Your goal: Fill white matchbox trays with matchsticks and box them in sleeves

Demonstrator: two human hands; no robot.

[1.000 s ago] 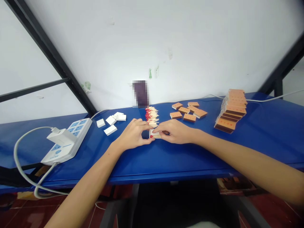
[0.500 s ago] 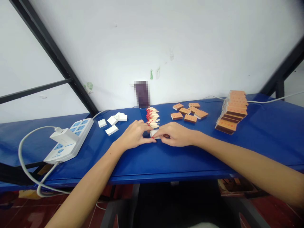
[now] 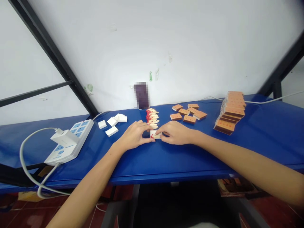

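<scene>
- Our right hand point(image 3: 177, 133) has shifted its fingertips, baring matches point(image 3: 157, 137) hidden half a second ago; some now lie inside the tray point(image 3: 152, 132);
- our left hand point(image 3: 135, 134) grips that tray between thumb and fingers;
- whether our right pinches anything, we cannot tell;
- beyond our fingertips, the pile point(image 3: 153, 118) waits

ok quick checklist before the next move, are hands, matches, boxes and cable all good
1. Left hand on tray: ok, thumb and fingers span its left end.
2. Right hand clear of tray: not ok, the index finger reaches over it.
3. Match heads in tray: ok, visible red ones are at the left end.
4. Match pile apart from tray: cannot tell, it ends close beyond.
5. Orange boxes clear of hands: ok, farther right.
6. Cable clear of left forearm: cannot tell, it passes out of sight there.
</scene>
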